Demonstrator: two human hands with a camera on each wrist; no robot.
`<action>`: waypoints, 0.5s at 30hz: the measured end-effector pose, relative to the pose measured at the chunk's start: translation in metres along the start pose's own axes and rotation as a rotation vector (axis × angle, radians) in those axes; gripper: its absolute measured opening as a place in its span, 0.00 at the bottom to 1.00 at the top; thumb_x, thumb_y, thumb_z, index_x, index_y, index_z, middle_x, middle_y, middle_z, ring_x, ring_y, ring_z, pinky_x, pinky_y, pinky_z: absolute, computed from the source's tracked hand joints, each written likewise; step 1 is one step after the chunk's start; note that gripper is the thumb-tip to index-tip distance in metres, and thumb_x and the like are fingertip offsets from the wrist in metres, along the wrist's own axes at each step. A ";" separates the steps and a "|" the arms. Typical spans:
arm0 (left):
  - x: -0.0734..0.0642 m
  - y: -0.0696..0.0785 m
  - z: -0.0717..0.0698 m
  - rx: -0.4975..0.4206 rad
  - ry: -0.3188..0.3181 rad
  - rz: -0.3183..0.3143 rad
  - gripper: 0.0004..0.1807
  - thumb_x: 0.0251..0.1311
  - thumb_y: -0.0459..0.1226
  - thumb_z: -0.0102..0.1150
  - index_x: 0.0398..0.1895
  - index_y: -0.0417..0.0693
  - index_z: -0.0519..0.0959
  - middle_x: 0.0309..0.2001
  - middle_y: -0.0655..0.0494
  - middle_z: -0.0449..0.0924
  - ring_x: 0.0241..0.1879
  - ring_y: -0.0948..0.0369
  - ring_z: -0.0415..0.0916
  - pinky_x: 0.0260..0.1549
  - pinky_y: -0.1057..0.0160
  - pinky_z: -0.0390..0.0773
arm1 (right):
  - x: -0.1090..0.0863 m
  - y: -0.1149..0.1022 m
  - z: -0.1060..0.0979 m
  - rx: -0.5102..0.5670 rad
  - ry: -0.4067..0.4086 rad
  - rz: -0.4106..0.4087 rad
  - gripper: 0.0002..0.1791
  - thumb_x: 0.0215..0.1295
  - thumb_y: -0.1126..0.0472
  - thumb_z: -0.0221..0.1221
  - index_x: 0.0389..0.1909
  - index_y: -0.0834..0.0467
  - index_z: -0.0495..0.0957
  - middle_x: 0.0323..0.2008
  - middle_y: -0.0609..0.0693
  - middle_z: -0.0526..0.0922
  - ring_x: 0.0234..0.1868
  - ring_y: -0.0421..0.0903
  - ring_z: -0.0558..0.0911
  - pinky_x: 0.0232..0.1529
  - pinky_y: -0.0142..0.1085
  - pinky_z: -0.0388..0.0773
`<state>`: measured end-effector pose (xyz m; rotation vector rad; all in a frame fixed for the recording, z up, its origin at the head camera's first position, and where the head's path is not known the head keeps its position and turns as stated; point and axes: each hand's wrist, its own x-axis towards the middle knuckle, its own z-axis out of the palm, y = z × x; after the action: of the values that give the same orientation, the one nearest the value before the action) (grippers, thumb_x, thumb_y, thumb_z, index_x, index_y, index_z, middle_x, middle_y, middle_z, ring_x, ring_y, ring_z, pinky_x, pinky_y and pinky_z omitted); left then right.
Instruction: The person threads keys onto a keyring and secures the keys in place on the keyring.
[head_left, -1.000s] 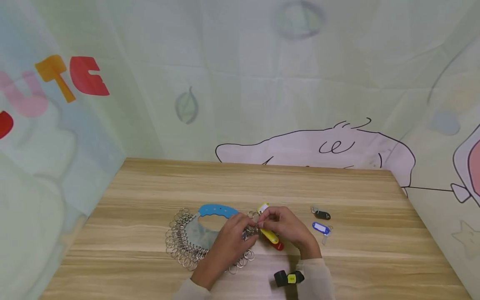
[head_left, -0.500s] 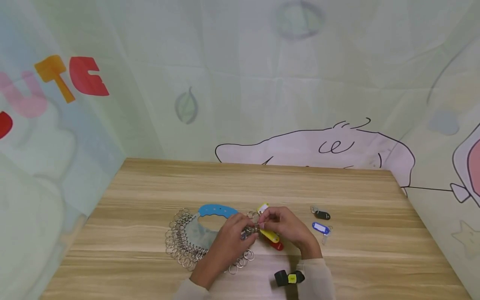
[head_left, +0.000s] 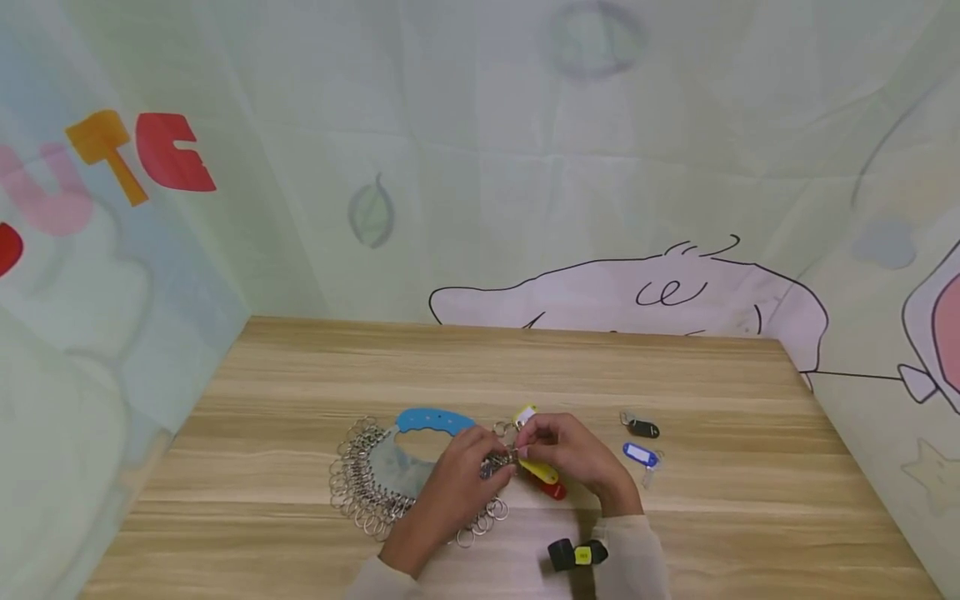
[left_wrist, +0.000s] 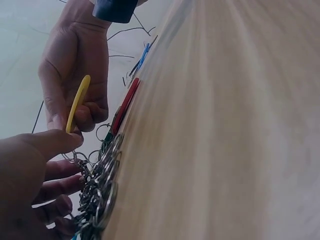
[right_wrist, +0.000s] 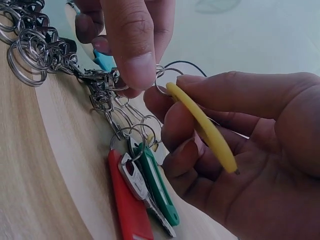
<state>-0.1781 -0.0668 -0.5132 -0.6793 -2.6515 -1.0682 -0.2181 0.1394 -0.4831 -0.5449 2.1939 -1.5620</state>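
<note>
My left hand lies over a large key holder with a blue handle and a fringe of metal split rings. In the right wrist view its thumb and forefinger pinch a small metal clip at the fringe's end. My right hand pinches a yellow key tag at its ring, close against the left fingertips. Whether ring and clip are joined is hidden by the fingers. Beside them hang a red key tag, a green key tag and a key.
To the right on the wooden table lie a black key tag and a blue key tag. Another yellow tag lies behind the right fingers. A black wrist device is at my right cuff. A printed cloth rises behind.
</note>
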 end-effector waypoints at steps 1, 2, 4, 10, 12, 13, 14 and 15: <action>0.000 0.000 0.000 0.005 0.001 0.001 0.10 0.59 0.42 0.72 0.40 0.50 0.83 0.44 0.62 0.77 0.48 0.61 0.74 0.49 0.58 0.77 | 0.000 0.000 0.000 -0.004 -0.001 -0.001 0.03 0.67 0.72 0.60 0.38 0.63 0.81 0.36 0.54 0.82 0.38 0.50 0.78 0.45 0.42 0.75; 0.000 0.000 0.000 0.010 0.004 0.003 0.10 0.59 0.42 0.72 0.40 0.50 0.83 0.44 0.62 0.77 0.48 0.61 0.74 0.49 0.58 0.77 | 0.001 0.001 0.000 -0.008 -0.002 0.000 0.04 0.67 0.72 0.60 0.38 0.63 0.81 0.36 0.53 0.82 0.38 0.50 0.78 0.45 0.42 0.75; 0.000 -0.001 0.001 0.020 0.013 0.011 0.10 0.59 0.42 0.72 0.39 0.49 0.83 0.44 0.61 0.77 0.48 0.60 0.74 0.49 0.58 0.77 | 0.001 0.001 0.000 -0.016 -0.004 -0.005 0.04 0.67 0.73 0.59 0.38 0.63 0.81 0.35 0.53 0.81 0.38 0.50 0.78 0.45 0.41 0.76; 0.000 -0.002 0.002 0.036 0.049 0.043 0.09 0.57 0.40 0.74 0.34 0.47 0.84 0.44 0.56 0.78 0.48 0.58 0.74 0.47 0.57 0.77 | 0.002 0.001 0.000 -0.023 -0.010 -0.015 0.04 0.67 0.73 0.59 0.38 0.63 0.81 0.35 0.54 0.82 0.37 0.49 0.78 0.43 0.40 0.76; 0.000 -0.002 0.002 0.043 0.056 0.052 0.08 0.57 0.40 0.74 0.34 0.48 0.84 0.44 0.56 0.78 0.47 0.58 0.73 0.46 0.57 0.77 | 0.001 0.001 0.000 -0.017 -0.014 -0.019 0.04 0.66 0.74 0.59 0.38 0.64 0.81 0.36 0.54 0.82 0.37 0.49 0.78 0.43 0.40 0.77; 0.000 -0.003 0.002 0.045 0.057 0.053 0.08 0.57 0.41 0.74 0.34 0.48 0.84 0.45 0.55 0.78 0.47 0.58 0.73 0.46 0.57 0.77 | 0.001 0.001 0.000 -0.014 -0.015 -0.020 0.04 0.66 0.74 0.59 0.38 0.64 0.81 0.36 0.54 0.82 0.37 0.50 0.78 0.43 0.40 0.77; 0.000 -0.003 0.002 0.048 0.057 0.053 0.09 0.57 0.41 0.74 0.33 0.48 0.84 0.45 0.56 0.78 0.47 0.58 0.72 0.46 0.58 0.77 | 0.001 0.001 0.000 -0.012 -0.015 -0.019 0.05 0.66 0.74 0.59 0.37 0.64 0.81 0.36 0.55 0.82 0.37 0.50 0.78 0.44 0.40 0.77; -0.001 -0.003 0.002 0.049 0.055 0.051 0.09 0.57 0.42 0.74 0.33 0.49 0.85 0.45 0.55 0.78 0.47 0.58 0.72 0.46 0.58 0.77 | 0.001 0.001 0.000 -0.012 -0.015 -0.018 0.05 0.65 0.74 0.59 0.37 0.63 0.81 0.36 0.54 0.82 0.37 0.50 0.78 0.44 0.40 0.77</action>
<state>-0.1789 -0.0673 -0.5163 -0.6943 -2.5904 -0.9898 -0.2189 0.1396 -0.4840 -0.5803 2.1945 -1.5500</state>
